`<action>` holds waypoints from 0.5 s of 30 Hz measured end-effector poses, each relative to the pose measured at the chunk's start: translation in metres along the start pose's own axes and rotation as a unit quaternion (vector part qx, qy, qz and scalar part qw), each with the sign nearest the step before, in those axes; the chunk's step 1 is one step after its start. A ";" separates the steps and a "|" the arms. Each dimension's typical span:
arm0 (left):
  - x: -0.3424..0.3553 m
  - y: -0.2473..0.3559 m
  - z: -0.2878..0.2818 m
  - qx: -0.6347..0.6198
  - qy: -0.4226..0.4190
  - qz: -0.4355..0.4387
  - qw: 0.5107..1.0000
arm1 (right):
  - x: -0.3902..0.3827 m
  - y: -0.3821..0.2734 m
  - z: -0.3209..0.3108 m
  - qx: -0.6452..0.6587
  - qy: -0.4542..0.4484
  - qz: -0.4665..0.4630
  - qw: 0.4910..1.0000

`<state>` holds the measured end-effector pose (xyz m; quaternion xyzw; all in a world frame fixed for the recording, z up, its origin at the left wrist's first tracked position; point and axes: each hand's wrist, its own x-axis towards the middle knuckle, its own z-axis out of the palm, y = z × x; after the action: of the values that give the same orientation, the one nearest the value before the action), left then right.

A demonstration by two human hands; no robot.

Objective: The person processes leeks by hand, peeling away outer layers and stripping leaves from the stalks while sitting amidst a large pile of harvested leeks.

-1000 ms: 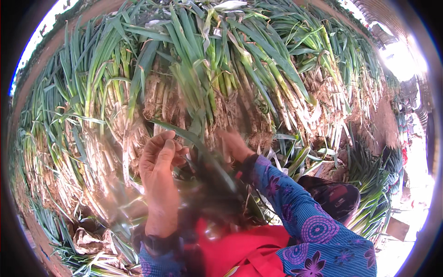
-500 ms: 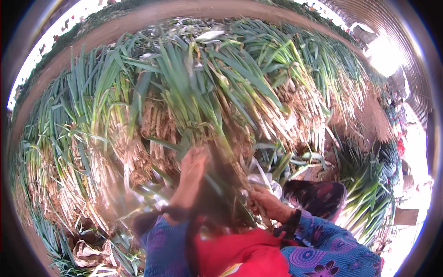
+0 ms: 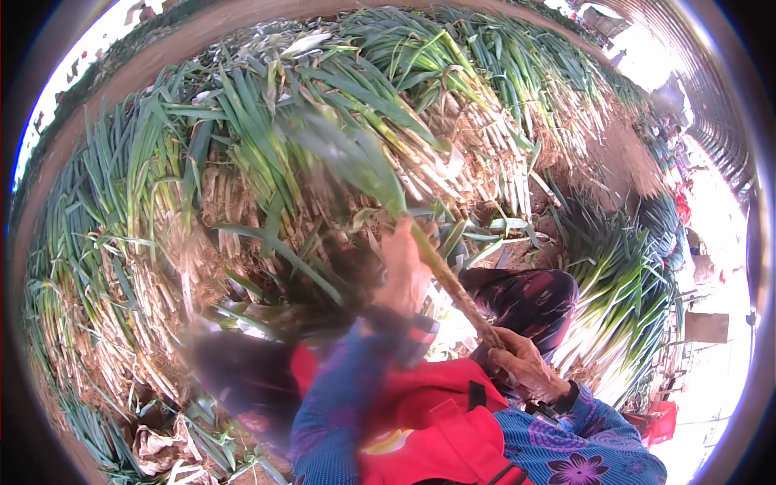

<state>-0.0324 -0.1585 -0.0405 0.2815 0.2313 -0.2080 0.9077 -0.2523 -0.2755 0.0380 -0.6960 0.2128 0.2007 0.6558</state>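
Observation:
A single long green onion (image 3: 454,287) slants in front of my body, its leafy top up and left, its pale brownish base low and right. My right hand (image 3: 529,368) is closed round the base end. Higher up, my left hand (image 3: 406,263) is closed at the stalk where it turns into green leaves; motion smears this hand and some of its fingers are hidden. Blurred leaves (image 3: 356,162) stretch beyond my left hand, over the piled green onions (image 3: 267,162).
Green onion bundles curve round me, roots toward me, leaves outward. Another pile (image 3: 618,283) lies to the right, by my dark-trousered knee (image 3: 525,299). Loose leaves litter the ground. Crumpled brown paper (image 3: 164,447) lies lower left; a cardboard piece (image 3: 706,327) sits far right.
My left hand has moved right, from beside the piled bundles to the stalk. My right hand has moved right and slightly down, still holding the green onion. The view has shifted slightly.

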 end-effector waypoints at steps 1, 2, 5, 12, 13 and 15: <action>-0.008 0.000 0.011 0.005 -0.029 -0.002 1.000 | -0.006 0.004 -0.003 0.010 0.030 -0.020 0.999; -0.017 0.003 0.020 0.008 -0.033 -0.003 0.999 | -0.008 0.012 -0.008 0.050 0.020 -0.032 0.998; -0.044 0.021 0.053 0.021 -0.146 0.053 0.988 | -0.002 0.020 -0.014 0.064 -0.016 -0.063 0.996; -0.024 0.058 0.064 0.107 -0.250 0.249 0.929 | 0.108 -0.018 -0.018 -0.107 -0.020 -0.293 0.950; -0.025 0.062 0.057 0.114 -0.248 0.253 0.928 | 0.119 -0.048 -0.021 -0.124 -0.016 -0.314 0.941; -0.030 0.062 0.051 0.122 -0.254 0.210 0.936 | 0.125 -0.096 -0.025 -0.066 -0.026 -0.410 0.909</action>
<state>-0.0092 -0.1347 0.0385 0.3697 -0.0981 -0.1040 0.9181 -0.0951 -0.2999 0.0496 -0.7586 -0.1219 -0.0539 0.6378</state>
